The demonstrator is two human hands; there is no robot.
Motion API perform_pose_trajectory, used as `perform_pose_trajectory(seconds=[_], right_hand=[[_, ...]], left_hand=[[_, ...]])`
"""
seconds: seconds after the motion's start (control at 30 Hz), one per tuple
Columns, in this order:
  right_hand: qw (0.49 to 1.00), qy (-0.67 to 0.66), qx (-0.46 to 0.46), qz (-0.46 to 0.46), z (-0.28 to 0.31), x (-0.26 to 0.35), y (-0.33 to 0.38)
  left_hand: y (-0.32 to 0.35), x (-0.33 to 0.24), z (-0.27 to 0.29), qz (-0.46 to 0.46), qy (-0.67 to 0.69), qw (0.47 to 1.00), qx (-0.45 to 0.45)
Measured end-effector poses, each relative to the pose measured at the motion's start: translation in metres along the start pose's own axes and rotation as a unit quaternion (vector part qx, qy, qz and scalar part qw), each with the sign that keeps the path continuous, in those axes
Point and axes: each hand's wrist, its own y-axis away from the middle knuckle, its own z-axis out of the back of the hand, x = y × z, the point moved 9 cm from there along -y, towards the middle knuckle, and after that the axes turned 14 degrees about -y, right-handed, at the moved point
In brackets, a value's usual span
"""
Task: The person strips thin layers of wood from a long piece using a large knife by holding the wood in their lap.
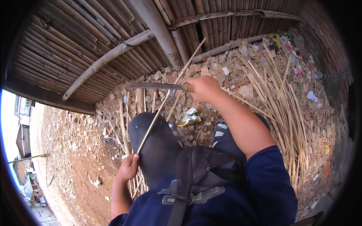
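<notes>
My right hand (204, 88) is closed round the wooden handle of a machete (149, 86), whose long dark blade points left with a slightly hooked tip. The blade lies across a long thin bamboo strip (154, 120). Down by my left knee, my left hand (129, 167) pinches the near end of that strip. From there it slants up and away to the right, past the blade, toward the bamboo wall. I cannot tell how firmly the blade presses on it.
A big pile of split bamboo strips (281, 107) lies to the right, with more strips (122, 124) by my left leg. Stony ground holds litter, including a silver and yellow wrapper (189, 117) between my feet. A bamboo wall (90, 41) stands ahead; a black bag (198, 165) hangs at my front.
</notes>
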Motion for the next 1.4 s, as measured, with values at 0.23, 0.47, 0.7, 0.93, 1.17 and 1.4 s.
perform_pose_trajectory(seconds=[0.23,0.47,0.7,0.93,1.17,1.4], right_hand=[[0.998,-0.009,-0.027,-0.051,0.022,-0.054,-0.006],[0.994,0.067,0.051,0.065,-0.014,0.010,0.004],[0.997,0.031,-0.044,-0.048,0.028,-0.049,-0.001],[0.988,0.076,0.074,0.112,-0.014,0.008,0.006],[0.997,0.031,-0.066,-0.028,0.019,-0.047,-0.006],[0.976,0.125,0.086,0.158,-0.028,0.020,0.009]], left_hand=[[-0.001,-0.008,0.003,-0.032,0.002,0.999,-0.017],[0.005,0.014,-0.005,0.007,0.042,0.999,0.007],[0.004,-0.006,0.011,-0.018,-0.036,0.999,-0.016],[0.010,-0.006,0.001,-0.046,0.031,0.998,-0.014],[0.014,0.002,0.008,-0.023,-0.009,1.000,-0.018],[0.018,0.005,0.000,-0.016,0.024,1.000,-0.001]])
